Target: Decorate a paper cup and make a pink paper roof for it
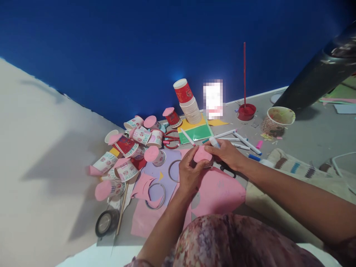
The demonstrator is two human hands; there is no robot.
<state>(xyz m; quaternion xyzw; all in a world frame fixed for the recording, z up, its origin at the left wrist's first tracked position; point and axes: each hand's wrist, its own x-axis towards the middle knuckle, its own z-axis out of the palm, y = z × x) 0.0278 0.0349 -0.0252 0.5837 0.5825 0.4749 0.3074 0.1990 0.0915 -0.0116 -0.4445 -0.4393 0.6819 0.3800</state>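
My left hand (190,170) is closed around a paper cup topped with a pink paper disc (203,155); most of the cup is hidden under the disc and fingers. My right hand (225,154) grips a small white tube with a pale blue end (214,142), its kind unclear, while its thumb rests at the disc's edge. Beneath both hands lies pink paper (219,191) with pencil marks. Dark-handled scissors (228,171) are partly covered by the right wrist. Left of my hands, a lavender sheet (171,185) carries a grey ring (164,196) and pink paper scraps (143,187).
Several decorated paper cups with pink discs (126,168) crowd the left. Behind stand a cup stack (191,111), red-handled scissors (172,142) and a green-and-yellow packet (196,133). Markers (247,142), a waste-filled tub (278,120) and a red dish (246,112) lie right; black tape (105,222) sits front left.
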